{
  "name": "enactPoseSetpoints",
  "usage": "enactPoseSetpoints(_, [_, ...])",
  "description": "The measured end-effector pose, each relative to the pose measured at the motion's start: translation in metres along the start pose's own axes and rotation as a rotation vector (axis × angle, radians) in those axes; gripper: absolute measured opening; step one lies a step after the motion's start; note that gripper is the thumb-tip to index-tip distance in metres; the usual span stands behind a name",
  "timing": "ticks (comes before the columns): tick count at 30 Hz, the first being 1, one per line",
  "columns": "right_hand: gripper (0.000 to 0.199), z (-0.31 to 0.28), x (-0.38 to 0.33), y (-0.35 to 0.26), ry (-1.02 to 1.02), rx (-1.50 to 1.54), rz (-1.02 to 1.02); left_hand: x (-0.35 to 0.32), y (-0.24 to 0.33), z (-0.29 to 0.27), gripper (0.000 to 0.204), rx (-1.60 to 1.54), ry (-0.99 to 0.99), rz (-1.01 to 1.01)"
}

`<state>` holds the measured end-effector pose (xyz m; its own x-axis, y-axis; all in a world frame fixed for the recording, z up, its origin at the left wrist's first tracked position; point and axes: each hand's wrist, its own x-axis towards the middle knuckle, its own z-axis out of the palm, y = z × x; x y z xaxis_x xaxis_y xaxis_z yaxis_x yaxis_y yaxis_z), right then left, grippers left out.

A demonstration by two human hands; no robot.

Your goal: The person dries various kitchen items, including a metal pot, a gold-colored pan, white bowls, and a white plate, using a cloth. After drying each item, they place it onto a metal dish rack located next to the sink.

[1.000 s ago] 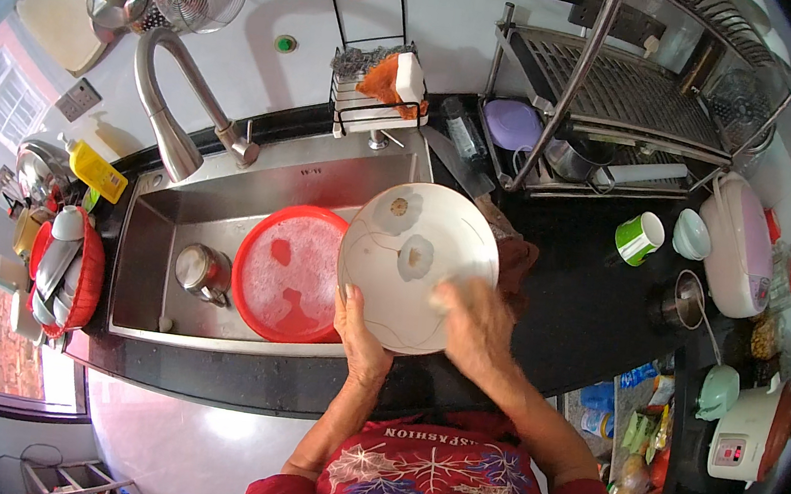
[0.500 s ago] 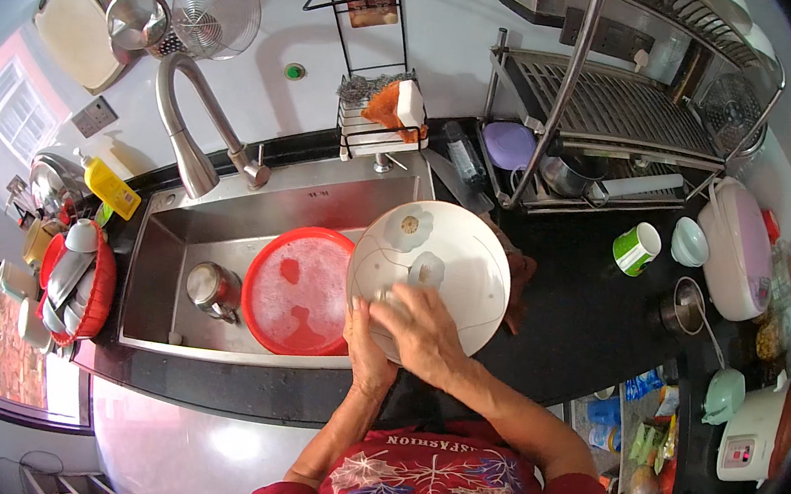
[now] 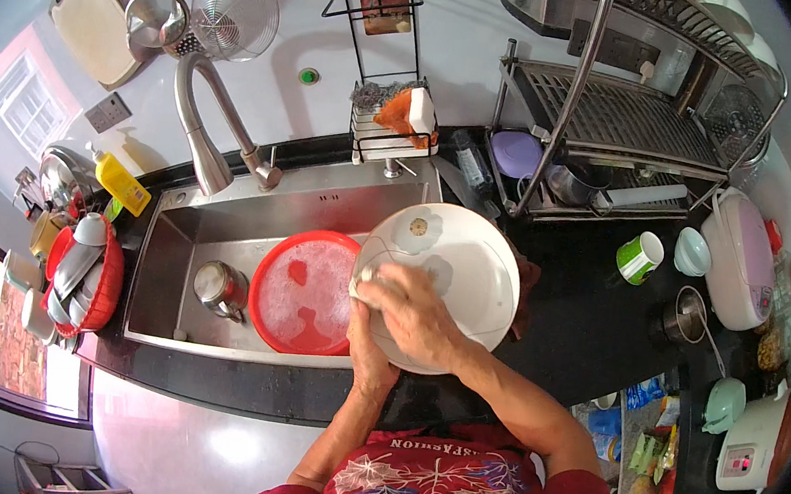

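A kitchen sink [image 3: 222,227] set in a dark bench [image 3: 592,318], a large white plate [image 3: 467,265] held over its right edge.

The left hand [image 3: 369,347] grips the plate's near rim from below to steady it, while the right hand [image 3: 412,312] presses a small cloth [image 3: 362,282] flat on its face; left of both hands, a red basin [image 3: 297,299] sits where drips would fall.

We see a glossy white plate [image 3: 456,273], ceramic by its look, smooth and wet with soap. Under our right hand [image 3: 412,312] sits a soft pale cloth [image 3: 364,285]. The sink [image 3: 170,260] is brushed steel, matt; the faucet [image 3: 202,142] shines brighter. The red basin [image 3: 297,294] looks plastic, foamy inside. The dark countertop [image 3: 591,328] gleams like polished stone.
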<state>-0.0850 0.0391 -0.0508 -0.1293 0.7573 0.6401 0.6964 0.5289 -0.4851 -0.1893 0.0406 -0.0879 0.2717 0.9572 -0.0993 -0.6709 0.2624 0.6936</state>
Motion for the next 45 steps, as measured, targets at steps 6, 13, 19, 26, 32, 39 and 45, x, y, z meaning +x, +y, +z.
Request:
enactPoseSetpoints(6, [0.029, -0.019, -0.042, -0.013, -0.238, -0.102, -0.025, 0.000, 0.005, -0.006, 0.045, -0.021, 0.070, 0.042])
enactPoseSetpoints(13, [0.029, -0.081, -0.028, 0.036, -0.008, -0.690, 0.060, -0.002, 0.016, 0.004, 0.047, 0.162, 0.081, 0.148])
enactPoseSetpoints(19, [0.035, -0.073, -0.035, 0.033, 0.051, -0.741, 0.099, 0.000, 0.010, 0.016, 0.048, 0.164, 0.120, 0.178])
enactPoseSetpoints(26, [0.036, -0.013, -0.052, -0.013, -0.041, -0.102, 0.119, 0.002, -0.003, 0.009, 0.047, 0.128, 0.103, 0.118])
enactPoseSetpoints(32, [0.032, -0.048, -0.068, -0.009, -0.285, 0.021, 0.059, 0.004, 0.002, 0.003, 0.051, 0.097, 0.179, 0.128])
enactPoseSetpoints(39, [0.040, -0.088, -0.078, 0.019, 0.496, 0.232, 0.617, 0.015, -0.005, -0.024, 0.053, -0.113, 0.216, -0.098])
enactPoseSetpoints(45, [0.052, -0.063, -0.063, 0.014, 0.642, 0.595, 0.756, -0.004, -0.014, 0.011, 0.051, -0.113, 0.154, -0.183])
